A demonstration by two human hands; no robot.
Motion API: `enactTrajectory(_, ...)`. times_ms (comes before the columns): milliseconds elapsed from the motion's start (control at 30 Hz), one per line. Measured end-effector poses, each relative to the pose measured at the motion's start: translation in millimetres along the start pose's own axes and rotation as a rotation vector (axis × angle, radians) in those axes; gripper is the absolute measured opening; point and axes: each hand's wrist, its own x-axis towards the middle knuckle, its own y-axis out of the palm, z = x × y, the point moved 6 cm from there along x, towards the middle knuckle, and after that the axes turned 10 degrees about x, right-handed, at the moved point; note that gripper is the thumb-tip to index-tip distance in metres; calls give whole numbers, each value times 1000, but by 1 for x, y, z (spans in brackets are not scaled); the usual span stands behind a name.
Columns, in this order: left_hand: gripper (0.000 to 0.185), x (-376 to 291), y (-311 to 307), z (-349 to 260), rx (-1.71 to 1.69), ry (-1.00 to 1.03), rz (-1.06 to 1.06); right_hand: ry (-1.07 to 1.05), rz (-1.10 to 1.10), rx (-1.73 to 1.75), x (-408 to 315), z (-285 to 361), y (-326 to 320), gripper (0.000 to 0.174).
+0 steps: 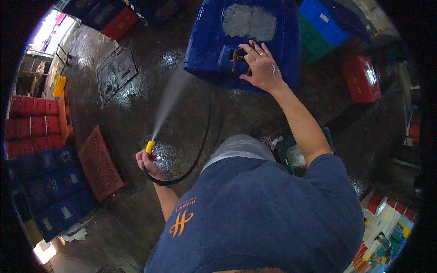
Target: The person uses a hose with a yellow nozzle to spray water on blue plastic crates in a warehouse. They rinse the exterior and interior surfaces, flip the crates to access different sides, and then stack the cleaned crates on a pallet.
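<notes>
In my left hand [148, 162] is a black hose [203, 143] with a yellow spray nozzle [149, 147]. A white jet of water [170, 99] fans from the nozzle towards the near left corner of a large blue plastic bin [208, 44]. My right hand [264, 68], wet and with a ring on one finger, is at the brown rope handle [236, 56] on the bin's side. Its fingers and thumb are spread about the rope; whether they grip it is unclear. A rough grey patch [249, 21] marks the bin's blue surface.
The dark floor [136, 112] is wet, with a metal floor hatch [117, 73] at left. A reddish perforated panel [100, 163] leans beside stacked blue crates [58, 184] and red crates [34, 126]. At right are a red box [361, 80] and a green basket [285, 150].
</notes>
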Motion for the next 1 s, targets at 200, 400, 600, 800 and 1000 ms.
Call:
enactTrajectory(200, 18, 11, 8, 31, -39, -1, -42, 6, 7, -12, 5, -17, 13, 69)
enactTrajectory(400, 17, 12, 20, 54, -80, -2, -4, -14, 25, -5, 25, -38, 11, 77)
enactTrajectory(600, 16, 8, 21, 51, -87, 26, 27, 11, -77, 106, 118, -97, -74, 85)
enactTrajectory(800, 18, -16, -7, 13, -69, -6, -48, 179, -256, -286, 217, -129, -181, 82)
enactTrajectory(1000, 16, -48, 0, -51, 64, -142, -107, 249, -314, -298, 307, -230, -227, 86)
